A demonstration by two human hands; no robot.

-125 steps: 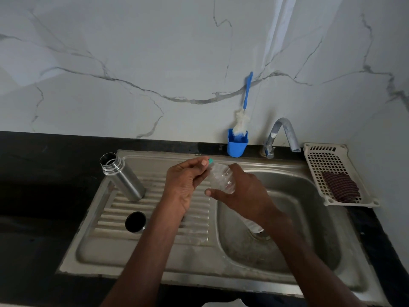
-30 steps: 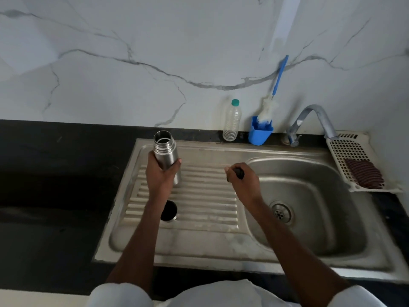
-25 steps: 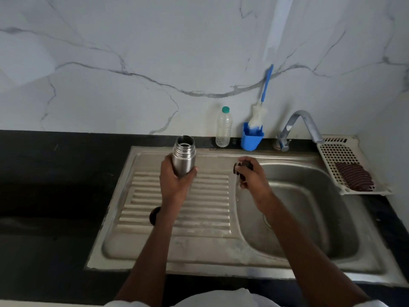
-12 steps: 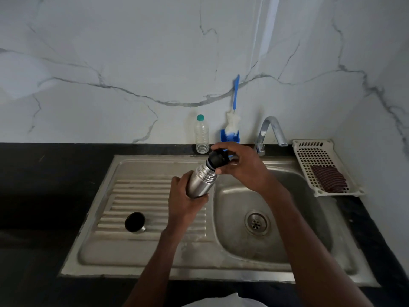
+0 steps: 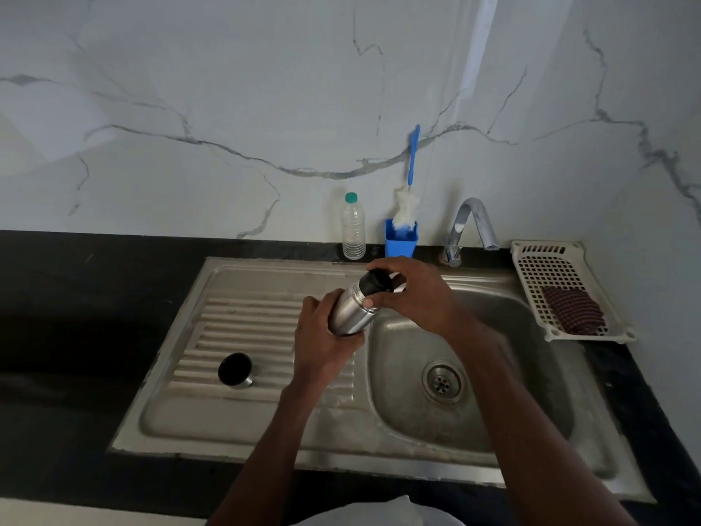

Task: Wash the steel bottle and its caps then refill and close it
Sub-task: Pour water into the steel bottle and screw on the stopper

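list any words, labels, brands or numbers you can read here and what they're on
None can be read.
Steel bottle, held by the left hand: bare metal, no marking visible.
Black inner cap, gripped by the right hand: plain.
Clear plastic bottle: no label visible.
Blue brush holder and outer cap: no visible text.

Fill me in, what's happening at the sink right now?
A person stands at the sink. The left hand grips the steel bottle, tilted over the basin edge, while the right hand holds the black inner cap on its mouth. The outer cap sits apart on the drainboard. A plastic bottle stands capped by the wall.
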